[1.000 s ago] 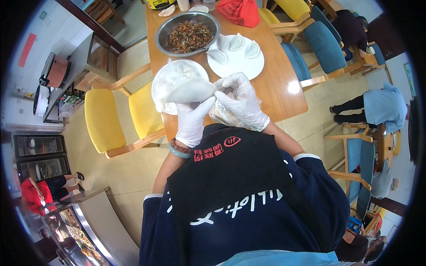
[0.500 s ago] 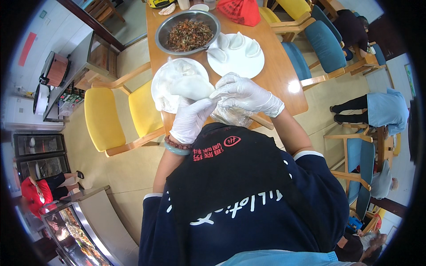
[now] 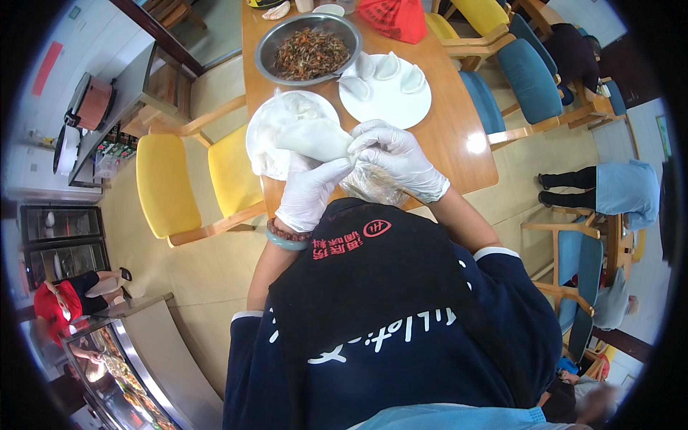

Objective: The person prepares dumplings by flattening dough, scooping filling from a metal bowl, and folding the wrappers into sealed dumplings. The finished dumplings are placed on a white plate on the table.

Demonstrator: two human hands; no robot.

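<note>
Folded wrapper [image 3: 314, 139] held up over the near table [image 3: 462, 154] edge, in front of the left plate [image 3: 330, 115]. Left hand [image 3: 309, 192] curled lightly beneath it, likely as a cradle; right hand [image 3: 390, 152] nearly closed, fingertips pinching its right end, presumably to press the rim. Bowl [image 3: 264, 56] of filling at far left; right plate [image 3: 401, 111] beside it, probably for easy reach. Folded pieces sit along its far side, near half bare. Open wood to the right; left plate close to the left edge.
</note>
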